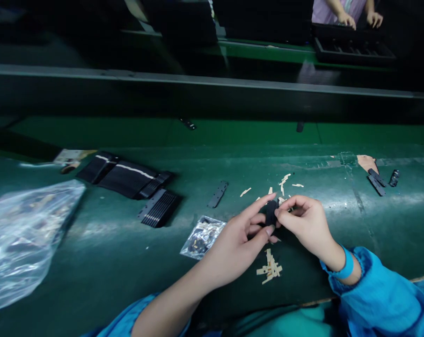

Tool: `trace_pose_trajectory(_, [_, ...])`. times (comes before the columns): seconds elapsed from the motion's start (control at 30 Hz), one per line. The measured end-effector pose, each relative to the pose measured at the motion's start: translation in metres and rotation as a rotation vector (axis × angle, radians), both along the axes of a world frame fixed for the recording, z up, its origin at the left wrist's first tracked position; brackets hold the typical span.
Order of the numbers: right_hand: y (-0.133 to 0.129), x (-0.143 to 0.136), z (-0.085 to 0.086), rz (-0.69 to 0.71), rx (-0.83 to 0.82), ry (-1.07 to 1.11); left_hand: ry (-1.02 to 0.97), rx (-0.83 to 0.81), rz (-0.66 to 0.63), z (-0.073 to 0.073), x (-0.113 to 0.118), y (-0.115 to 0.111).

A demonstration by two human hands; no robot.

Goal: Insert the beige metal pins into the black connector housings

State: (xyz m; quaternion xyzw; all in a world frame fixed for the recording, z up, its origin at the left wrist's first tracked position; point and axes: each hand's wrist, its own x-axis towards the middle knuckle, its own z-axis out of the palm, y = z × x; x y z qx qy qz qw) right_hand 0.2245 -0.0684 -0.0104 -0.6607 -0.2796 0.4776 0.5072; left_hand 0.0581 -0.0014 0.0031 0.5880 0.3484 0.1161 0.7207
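My left hand (pixel 245 236) is closed around a small dark flat part (pixel 271 213), held between thumb and fingers above the green work surface. From the other side my right hand (pixel 303 217) pinches at the edge of this part, thumb against forefinger. Whether a small cream strip is also in that pinch, I cannot tell. Several cream strips (pixel 285 179) lie scattered just beyond the hands. A small pile of similar cream pieces (pixel 270 267) rests nearer to me, below the hands. Left of my left hand is a small clear bag (pixel 203 236) with tiny parts inside.
At the left lie a large clear plastic bag (pixel 29 234), black strip bundles (pixel 122 175) and a stack of dark plates (pixel 159 208). A single dark plate (pixel 218 194) lies mid-table; more dark parts (pixel 376 181) are at right. Across a grey rail (pixel 212 82), a co-worker's hands touch a black tray (pixel 354 49).
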Motion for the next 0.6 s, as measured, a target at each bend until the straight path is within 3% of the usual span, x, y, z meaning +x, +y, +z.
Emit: trace_pose_trajectory(0.6, [0.001,0.0001,0.0018,0.013,-0.023,-0.014,-0.007,-0.023,0.013,-0.0027,0.0004,0.0025])
